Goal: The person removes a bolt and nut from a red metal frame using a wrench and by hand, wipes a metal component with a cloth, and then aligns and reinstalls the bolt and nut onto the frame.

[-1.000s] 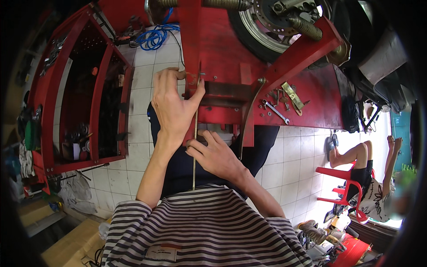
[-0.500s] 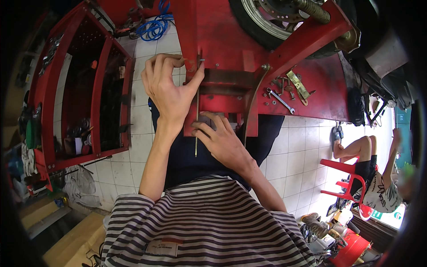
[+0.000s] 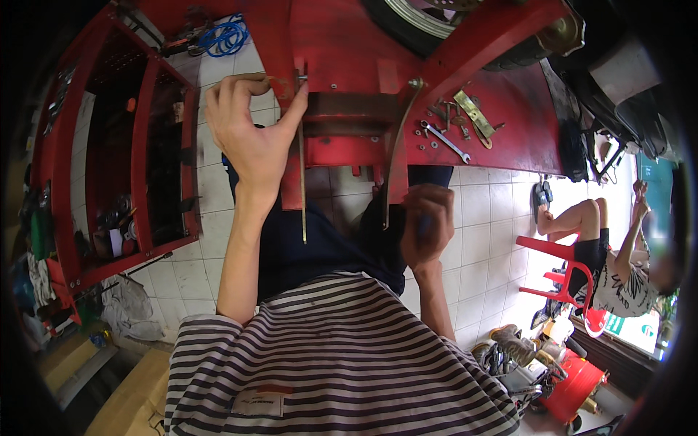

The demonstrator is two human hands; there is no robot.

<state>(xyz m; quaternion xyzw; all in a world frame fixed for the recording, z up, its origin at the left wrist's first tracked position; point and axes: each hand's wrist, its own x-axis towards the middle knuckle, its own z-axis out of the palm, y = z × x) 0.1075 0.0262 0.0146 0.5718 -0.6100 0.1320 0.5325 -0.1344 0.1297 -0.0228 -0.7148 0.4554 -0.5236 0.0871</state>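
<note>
Right hand (image 3: 427, 227) has swung off the metal strip (image 3: 304, 207), its blurred fingers unreadable. Left hand (image 3: 249, 136), fingers clamped on the red post (image 3: 277, 47), apparently steadies the bolt (image 3: 302, 77) beside its thumb.

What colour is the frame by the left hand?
The frame is red, best seen in the head view.

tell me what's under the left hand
Under the left hand, pale floor tiles and the red frame show around its edges. It covers part of the thin metal strip; whatever lies directly beneath the palm can't be seen.
</note>
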